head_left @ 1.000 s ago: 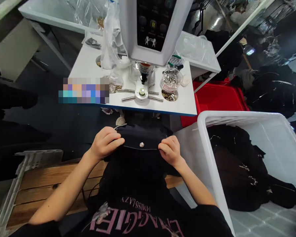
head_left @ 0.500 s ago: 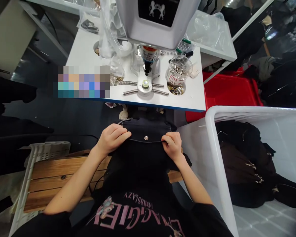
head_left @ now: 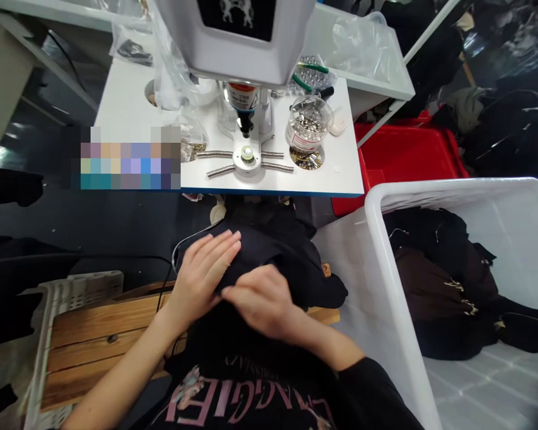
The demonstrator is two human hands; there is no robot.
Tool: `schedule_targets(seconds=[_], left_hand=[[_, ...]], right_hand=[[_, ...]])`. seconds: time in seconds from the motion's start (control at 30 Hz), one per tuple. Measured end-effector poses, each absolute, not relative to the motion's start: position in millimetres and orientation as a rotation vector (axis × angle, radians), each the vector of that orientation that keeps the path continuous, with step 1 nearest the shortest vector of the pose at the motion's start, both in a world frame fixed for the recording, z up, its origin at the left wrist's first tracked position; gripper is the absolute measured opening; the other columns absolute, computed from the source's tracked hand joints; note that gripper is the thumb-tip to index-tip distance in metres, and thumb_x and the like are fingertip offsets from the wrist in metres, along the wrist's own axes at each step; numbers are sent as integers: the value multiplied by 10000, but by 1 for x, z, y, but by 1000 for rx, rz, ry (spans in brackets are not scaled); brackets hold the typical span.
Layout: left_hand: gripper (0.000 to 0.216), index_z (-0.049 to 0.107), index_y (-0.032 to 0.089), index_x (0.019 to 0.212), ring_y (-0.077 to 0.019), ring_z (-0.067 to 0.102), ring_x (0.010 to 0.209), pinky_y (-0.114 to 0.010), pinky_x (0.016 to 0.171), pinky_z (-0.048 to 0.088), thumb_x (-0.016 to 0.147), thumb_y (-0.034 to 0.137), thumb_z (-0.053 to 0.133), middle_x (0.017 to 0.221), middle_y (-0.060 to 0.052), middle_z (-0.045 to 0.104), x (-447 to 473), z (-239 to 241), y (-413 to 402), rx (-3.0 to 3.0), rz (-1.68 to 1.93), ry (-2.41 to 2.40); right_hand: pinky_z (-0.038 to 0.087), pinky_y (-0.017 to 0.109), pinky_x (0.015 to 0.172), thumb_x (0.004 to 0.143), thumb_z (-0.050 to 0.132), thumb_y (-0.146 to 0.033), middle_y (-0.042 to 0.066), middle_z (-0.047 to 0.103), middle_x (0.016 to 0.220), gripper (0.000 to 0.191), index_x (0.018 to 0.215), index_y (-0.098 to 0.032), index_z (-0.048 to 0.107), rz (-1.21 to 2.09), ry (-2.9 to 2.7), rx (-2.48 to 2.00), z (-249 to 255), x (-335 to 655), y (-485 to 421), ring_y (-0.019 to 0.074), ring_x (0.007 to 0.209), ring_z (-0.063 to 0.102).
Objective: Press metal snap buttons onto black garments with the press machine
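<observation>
A black fabric piece (head_left: 251, 239) lies across my lap, with a pale curved edge or cord on its left side. My left hand (head_left: 199, 278) rests on it, fingers stretched out flat and the thumb near the fabric's close edge. Beside that thumb, my right hand (head_left: 262, 301) is closed, its fingertips pinching what looks like the near edge of the fabric. The metal snap button is hidden from view. Ahead of both hands, the snap press (head_left: 246, 128) stands on the white table with its black punch above a round die (head_left: 247, 154).
A clear tub of metal snaps (head_left: 309, 122) stands right of the press, near green-handled pliers (head_left: 311, 77). To my right are a white bin (head_left: 374, 239) holding black and brown fabric items and a red bin (head_left: 407, 152). A wooden-slat seat (head_left: 94, 340) is at left.
My hands have let go of the two ends of the flap and come together at the left. The fabric has shifted and the snap button no longer shows. The view has turned slightly.
</observation>
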State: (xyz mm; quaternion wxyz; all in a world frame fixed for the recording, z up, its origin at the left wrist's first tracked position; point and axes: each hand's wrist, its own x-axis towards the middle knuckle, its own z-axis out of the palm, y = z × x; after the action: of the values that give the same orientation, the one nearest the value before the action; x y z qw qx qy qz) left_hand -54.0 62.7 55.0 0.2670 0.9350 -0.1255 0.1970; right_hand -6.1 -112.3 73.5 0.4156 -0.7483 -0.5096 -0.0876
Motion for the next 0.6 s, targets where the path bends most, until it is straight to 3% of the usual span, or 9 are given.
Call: schedule_targets(seconds=[0.1,0.17,0.3,0.37,0.47,0.53,0.6], left_hand=[[348,523,223,1196,-194,593,1032,-322,901,463,889,217,359,1124,-49,636,-72,51,75,2355,276,-135],[293,577,219,1110,-189,602,1010,-307,903,467,894,271,385,1083,-26,649,-85,36,92,2270,222,189],[427,558,176,1183,-233,515,1166,-406,1053,351,896,432,372,1213,-73,590,-109,-8,116,2119,73,550],[530,518,160,1242,-252,449,1239,-440,1090,288,877,508,358,1299,-99,528,-118,-28,113,2042,-43,576],[619,466,178,1301,-269,345,1316,-454,1111,228,831,575,397,1375,-104,453,-126,-46,98,1929,-119,598],[635,508,194,1265,-293,335,1318,-476,1112,205,799,615,419,1317,-101,517,-127,-47,90,1866,-164,647],[652,587,188,1171,-334,409,1259,-507,1083,250,748,664,449,1180,-108,619,-124,-43,85,1777,-243,684]], right_hand=[[429,219,874,881,541,-223,11,630,989,153,1007,-204,626,-120,-1453,-1806,90,-10,-106,106,961,537],[387,264,969,878,552,-289,38,588,1147,272,1138,-215,577,-83,-1312,-1939,87,10,-121,138,1105,497],[255,459,1079,701,692,-525,120,313,1435,845,1395,-232,310,223,-835,-2375,39,65,-183,285,1322,292],[267,498,1059,622,733,-558,152,266,1456,994,1419,-216,248,523,-608,-2461,6,79,-211,329,1331,273],[381,461,968,736,649,-518,133,544,1240,682,1299,-198,434,852,-334,-2345,-26,71,-228,305,1167,498],[406,426,941,798,585,-490,105,624,1104,475,1155,-179,547,808,-239,-2202,-23,54,-223,280,1082,558],[422,392,928,800,584,-482,81,644,1049,396,1037,-166,598,764,-234,-1973,2,34,-211,261,1047,574]])
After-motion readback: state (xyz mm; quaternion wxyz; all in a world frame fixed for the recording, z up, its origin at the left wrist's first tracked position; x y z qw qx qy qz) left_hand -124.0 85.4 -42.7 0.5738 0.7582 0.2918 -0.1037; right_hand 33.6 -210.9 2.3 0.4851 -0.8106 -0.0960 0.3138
